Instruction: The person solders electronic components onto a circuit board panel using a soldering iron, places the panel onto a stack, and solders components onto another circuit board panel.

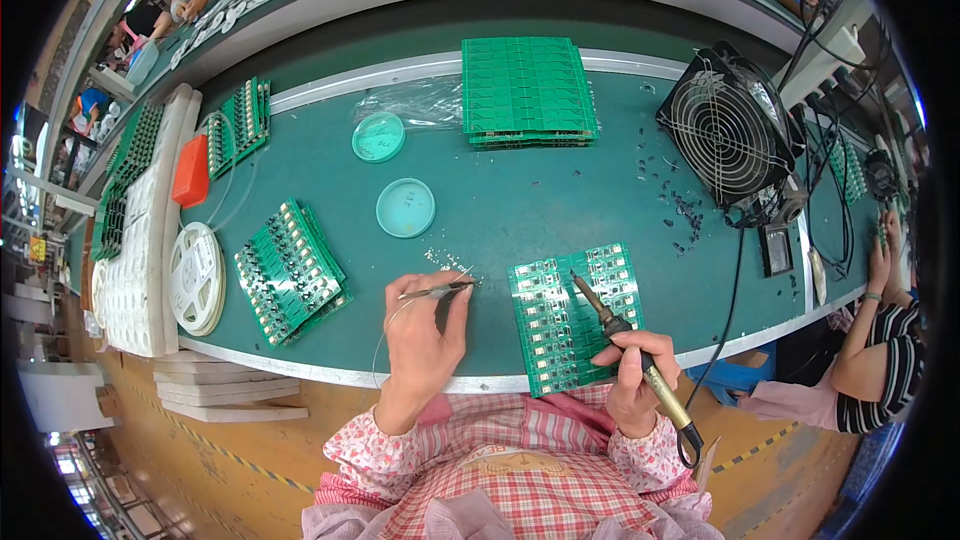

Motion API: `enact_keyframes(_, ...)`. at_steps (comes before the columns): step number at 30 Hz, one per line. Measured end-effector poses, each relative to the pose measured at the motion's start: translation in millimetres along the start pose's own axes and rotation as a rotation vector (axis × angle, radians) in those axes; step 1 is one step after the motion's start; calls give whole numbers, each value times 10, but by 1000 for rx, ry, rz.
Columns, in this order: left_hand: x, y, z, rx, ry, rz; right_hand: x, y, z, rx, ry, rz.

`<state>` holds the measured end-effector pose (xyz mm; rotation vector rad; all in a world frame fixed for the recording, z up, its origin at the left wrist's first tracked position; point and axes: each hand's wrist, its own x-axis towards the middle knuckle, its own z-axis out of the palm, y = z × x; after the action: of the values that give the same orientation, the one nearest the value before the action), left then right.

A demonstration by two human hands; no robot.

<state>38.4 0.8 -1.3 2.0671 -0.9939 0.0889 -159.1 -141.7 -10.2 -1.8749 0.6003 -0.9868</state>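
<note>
My right hand [640, 370] grips a soldering iron [655, 380] with a brass-coloured handle. Its tip lies over a green circuit board panel [560, 325] fitted with rows of small pale components, at the table's front edge. My left hand [425, 335] pinches a pair of tweezers [435, 292], their points just left of the panel and apart from it. A thin wire [380, 345] loops down beside that hand; it looks like solder. Beyond the tweezers lie tiny white parts [440, 258], scattered on the green mat.
Two round dishes [405, 207] sit farther back. Stacked boards [525, 90] stand at the back and a populated stack [290, 275] at left. A wire reel [197, 278], red box [190, 172] and white foam [150, 240] line the left; a fan [725, 125] with cables stands right. A co-worker's arm [870, 340] is at far right.
</note>
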Motion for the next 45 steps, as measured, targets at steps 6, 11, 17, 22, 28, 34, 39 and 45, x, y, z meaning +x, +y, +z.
enact_keyframes(6, -13, -3, 2, 8, 4, 17, -2, 6, 7, -4, 8, -17)
enact_keyframes(11, -16, 17, 16, 33, -17, 41, 3, 4, 12, -9, 17, -31)
enact_keyframes(17, -57, 227, 107, -141, -92, 47, 22, -39, 19, 42, 15, 0)
enact_keyframes(22, -73, 234, 200, -167, -107, 62, 25, -38, 5, 32, 2, -17)
enact_keyframes(28, -75, 224, 215, -127, -112, 112, 49, -32, -16, 33, -22, -59)
enact_keyframes(34, -57, 238, 212, -120, -117, 137, 62, -37, -28, 35, -37, -80)
enact_keyframes(39, -51, 245, 208, -117, -125, 135, 48, -38, -35, 59, -26, -82)
enact_keyframes(45, -56, 226, 208, -117, -127, 144, 60, -91, -46, 188, -58, -137)
